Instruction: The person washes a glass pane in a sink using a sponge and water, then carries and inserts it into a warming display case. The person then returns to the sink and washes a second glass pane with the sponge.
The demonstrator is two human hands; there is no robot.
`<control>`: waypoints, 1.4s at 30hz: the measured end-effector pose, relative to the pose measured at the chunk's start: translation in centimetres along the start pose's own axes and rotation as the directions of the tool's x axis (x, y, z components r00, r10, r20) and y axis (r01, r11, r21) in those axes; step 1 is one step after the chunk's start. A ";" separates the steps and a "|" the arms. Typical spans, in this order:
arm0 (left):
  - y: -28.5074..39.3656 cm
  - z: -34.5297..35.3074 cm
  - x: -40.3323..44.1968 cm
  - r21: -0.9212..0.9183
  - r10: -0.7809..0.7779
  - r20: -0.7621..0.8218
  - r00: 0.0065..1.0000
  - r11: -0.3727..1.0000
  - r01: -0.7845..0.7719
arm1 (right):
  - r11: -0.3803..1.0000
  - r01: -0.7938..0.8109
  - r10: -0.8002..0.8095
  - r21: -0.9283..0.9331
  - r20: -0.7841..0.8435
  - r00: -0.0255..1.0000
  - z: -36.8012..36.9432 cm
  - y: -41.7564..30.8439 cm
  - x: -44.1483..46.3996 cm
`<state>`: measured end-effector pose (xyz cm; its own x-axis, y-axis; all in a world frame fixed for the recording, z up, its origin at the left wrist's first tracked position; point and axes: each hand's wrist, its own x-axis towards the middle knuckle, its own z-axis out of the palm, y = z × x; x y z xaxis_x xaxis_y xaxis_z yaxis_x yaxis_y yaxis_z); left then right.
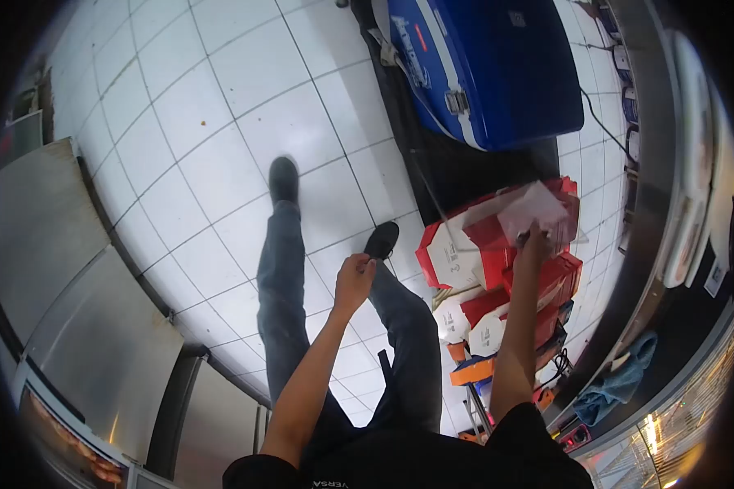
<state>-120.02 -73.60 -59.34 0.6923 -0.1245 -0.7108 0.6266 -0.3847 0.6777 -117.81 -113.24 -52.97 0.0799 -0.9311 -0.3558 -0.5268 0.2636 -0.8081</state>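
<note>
My right hand point(533, 243) is closed on a pale, slightly see-through sheet point(535, 210), blurred, which could be thin paper or plastic. It reaches over a stack of red and white cartons point(453, 259) on the right. Some of the cartons lie partly hidden under my right hand and forearm. My left hand point(354, 283) hangs above my left-to-right stride, close to my knee, with its fingers curled in and nothing visible in them.
A large blue box point(497, 65) with a white strap and buckle stands beyond the cartons on a black surface point(481, 175). Steel cabinets point(98, 350) line the left. A dark counter with a blue cloth point(620, 379) runs along the right. White tiles point(220, 122) cover the floor.
</note>
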 end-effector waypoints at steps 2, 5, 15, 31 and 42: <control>1.9 -2.0 -1.0 -0.081 0.048 -0.027 0.998 0.995 -0.050 | 0.999 -0.005 0.003 0.035 0.058 0.998 -2.0 -0.1 -3.5; 5.8 -5.8 -2.6 -0.028 0.043 -0.185 0.982 0.998 -0.049 | 0.994 -0.090 0.083 0.069 0.094 0.992 -3.1 -3.6 -12.9; 19.3 -26.1 -4.3 0.121 0.218 -0.420 0.881 0.976 -0.183 | 0.936 -0.342 0.322 0.078 0.196 0.926 -2.0 -16.7 -37.0; 38.5 -61.6 14.7 0.669 -0.149 0.228 0.962 0.742 -0.044 | 0.933 -0.343 0.151 0.107 0.749 0.645 23.4 -42.0 -59.2; 56.0 -87.7 24.3 0.376 0.066 -0.461 0.885 0.918 0.127 | 0.990 0.131 -0.073 0.044 0.971 0.228 59.6 -71.1 -66.9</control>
<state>-36.72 -17.98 -22.11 0.8191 0.2860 -0.4972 0.5286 -0.7128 0.4610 -35.27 -54.63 0.27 0.8784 0.0128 -0.4777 -0.4740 0.1498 -0.8677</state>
